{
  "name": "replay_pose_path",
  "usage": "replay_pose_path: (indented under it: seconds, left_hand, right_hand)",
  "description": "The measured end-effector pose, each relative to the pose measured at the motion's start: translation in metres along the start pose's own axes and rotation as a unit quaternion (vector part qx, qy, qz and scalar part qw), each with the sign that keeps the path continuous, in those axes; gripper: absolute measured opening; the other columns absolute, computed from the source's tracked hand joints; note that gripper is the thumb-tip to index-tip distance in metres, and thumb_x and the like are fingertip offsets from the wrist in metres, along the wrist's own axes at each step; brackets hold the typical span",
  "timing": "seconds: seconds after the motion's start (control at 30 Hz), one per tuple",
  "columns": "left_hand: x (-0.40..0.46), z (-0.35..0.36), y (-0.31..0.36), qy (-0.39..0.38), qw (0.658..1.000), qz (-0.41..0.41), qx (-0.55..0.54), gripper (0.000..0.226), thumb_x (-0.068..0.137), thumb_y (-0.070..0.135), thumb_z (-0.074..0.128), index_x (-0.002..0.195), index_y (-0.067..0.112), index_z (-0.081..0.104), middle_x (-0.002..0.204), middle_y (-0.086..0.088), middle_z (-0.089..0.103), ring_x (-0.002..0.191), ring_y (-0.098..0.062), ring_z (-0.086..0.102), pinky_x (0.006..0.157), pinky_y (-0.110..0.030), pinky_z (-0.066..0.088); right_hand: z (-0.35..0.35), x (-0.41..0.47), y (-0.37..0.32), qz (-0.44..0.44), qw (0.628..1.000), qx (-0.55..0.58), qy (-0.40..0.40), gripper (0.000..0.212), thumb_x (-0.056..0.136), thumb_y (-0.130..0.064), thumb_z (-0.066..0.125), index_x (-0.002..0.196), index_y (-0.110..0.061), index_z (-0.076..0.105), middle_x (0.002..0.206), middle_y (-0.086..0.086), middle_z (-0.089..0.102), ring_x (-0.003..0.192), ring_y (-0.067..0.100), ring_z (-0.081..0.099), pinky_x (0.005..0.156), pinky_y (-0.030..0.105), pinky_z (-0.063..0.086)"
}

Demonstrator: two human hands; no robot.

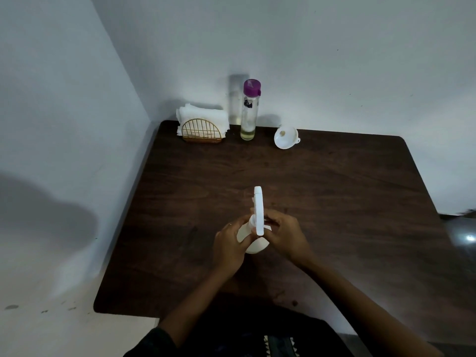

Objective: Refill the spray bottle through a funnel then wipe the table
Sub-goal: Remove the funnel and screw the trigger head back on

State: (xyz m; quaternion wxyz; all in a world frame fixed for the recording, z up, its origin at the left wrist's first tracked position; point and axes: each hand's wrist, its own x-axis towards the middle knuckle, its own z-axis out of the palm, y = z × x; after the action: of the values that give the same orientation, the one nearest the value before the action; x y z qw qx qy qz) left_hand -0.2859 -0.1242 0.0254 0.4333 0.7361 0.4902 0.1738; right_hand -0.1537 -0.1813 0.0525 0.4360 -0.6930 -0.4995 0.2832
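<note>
A white spray bottle (253, 243) stands upright in the middle of the dark wooden table (334, 191). My left hand (230, 247) grips its body. My right hand (286, 235) holds the white trigger head (258, 210) at the neck, with the nozzle pointing away from me. A white funnel (285, 137) lies on its side at the back of the table. Left of the funnel stands a clear glass bottle (249, 112) with a purple cap and a little pale liquid at the bottom. White paper napkins (203, 117) sit in a gold wire holder (202, 131) at the back left corner.
The table is pushed into a corner of grey walls, on its left and far sides. Its right edge drops off near a dark shiny object (463, 233). My dark-clothed lap (257, 336) sits at the table's near edge.
</note>
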Motion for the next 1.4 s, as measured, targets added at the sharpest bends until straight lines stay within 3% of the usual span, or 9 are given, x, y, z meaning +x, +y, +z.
replay_pose_path:
  seconds: [0.1,0.3,0.43,0.6,0.77,0.87,1.13,1.27,1.4]
  left_hand:
    - [-0.001,-0.001,0.000,-0.004,1.000,0.012,-0.017,0.041,0.085,0.036,0.066,0.123,0.022,0.061,0.119,0.002,0.067,0.110,-0.015,0.060,0.091,-0.035,0.050]
    - [-0.003,-0.002,0.001,0.005,0.999,-0.008,-0.032,0.034,0.085,0.027,0.067,0.119,0.021,0.063,0.114,0.001,0.068,0.107,-0.017,0.060,0.085,-0.026,0.047]
    - [-0.003,-0.004,0.000,0.006,1.000,0.002,-0.010,0.036,0.086,0.023,0.066,0.122,0.020,0.062,0.118,0.000,0.067,0.110,-0.017,0.060,0.093,-0.030,0.047]
    - [-0.005,-0.006,-0.004,0.017,0.999,0.024,-0.017,0.037,0.082,0.030,0.069,0.118,0.023,0.065,0.113,0.003,0.069,0.105,-0.017,0.062,0.090,-0.038,0.049]
    - [-0.005,-0.005,-0.001,0.013,1.000,0.015,-0.022,0.037,0.082,0.030,0.069,0.118,0.024,0.064,0.114,0.002,0.068,0.106,-0.016,0.060,0.090,-0.037,0.048]
    - [-0.005,-0.005,-0.001,0.009,1.000,0.010,-0.026,0.035,0.084,0.026,0.067,0.119,0.022,0.063,0.116,0.002,0.068,0.108,-0.015,0.060,0.090,-0.030,0.048]
    - [-0.004,-0.004,-0.005,0.014,0.999,0.009,-0.033,0.036,0.081,0.028,0.070,0.116,0.025,0.065,0.114,0.005,0.068,0.105,-0.013,0.061,0.087,-0.028,0.048]
    - [-0.004,-0.003,-0.005,0.009,0.999,0.005,-0.039,0.035,0.081,0.030,0.070,0.116,0.029,0.063,0.112,0.006,0.068,0.105,-0.013,0.060,0.090,-0.038,0.049]
    - [-0.007,-0.006,-0.002,0.010,0.998,0.013,-0.052,0.030,0.082,0.039,0.065,0.110,0.032,0.065,0.106,0.011,0.069,0.095,-0.004,0.060,0.086,-0.034,0.051]
  right_hand:
    - [0.008,0.003,0.001,0.029,0.999,-0.004,0.035,0.026,0.073,-0.013,0.078,0.096,-0.009,0.065,0.094,-0.004,0.068,0.086,0.004,0.063,0.074,0.015,0.051]
    - [0.036,0.002,-0.001,0.100,0.983,0.052,0.146,0.038,0.066,-0.017,0.082,0.089,-0.014,0.052,0.085,-0.001,0.059,0.077,0.007,0.057,0.064,0.015,0.047]
    - [0.037,-0.006,0.003,0.073,0.993,0.046,0.085,0.031,0.072,-0.020,0.079,0.095,-0.018,0.059,0.100,0.002,0.055,0.093,0.016,0.055,0.078,0.027,0.049]
    - [0.014,-0.021,0.008,0.080,0.992,0.098,-0.018,0.030,0.084,-0.025,0.068,0.113,-0.023,0.063,0.116,-0.010,0.062,0.109,0.005,0.056,0.090,0.027,0.048]
    - [0.021,-0.018,-0.004,0.103,0.983,0.109,0.102,0.021,0.074,-0.018,0.078,0.089,-0.018,0.063,0.088,-0.007,0.068,0.086,0.003,0.063,0.076,0.018,0.050]
    - [0.035,-0.015,-0.005,0.124,0.976,0.102,0.150,0.032,0.070,-0.018,0.082,0.087,-0.013,0.055,0.084,-0.004,0.064,0.078,0.005,0.061,0.068,0.017,0.049]
    - [0.019,-0.019,0.007,0.096,0.989,0.108,0.021,0.034,0.081,-0.018,0.071,0.114,-0.020,0.063,0.112,-0.006,0.063,0.105,0.006,0.058,0.085,0.025,0.049]
    - [0.020,-0.021,-0.001,0.108,0.980,0.148,0.079,0.028,0.074,-0.012,0.076,0.100,-0.018,0.068,0.098,-0.007,0.071,0.096,0.007,0.065,0.084,0.028,0.052]
    - [0.032,-0.019,-0.009,0.133,0.973,0.144,0.121,0.035,0.069,-0.014,0.082,0.094,-0.015,0.057,0.093,-0.005,0.066,0.085,0.004,0.063,0.069,0.016,0.050]
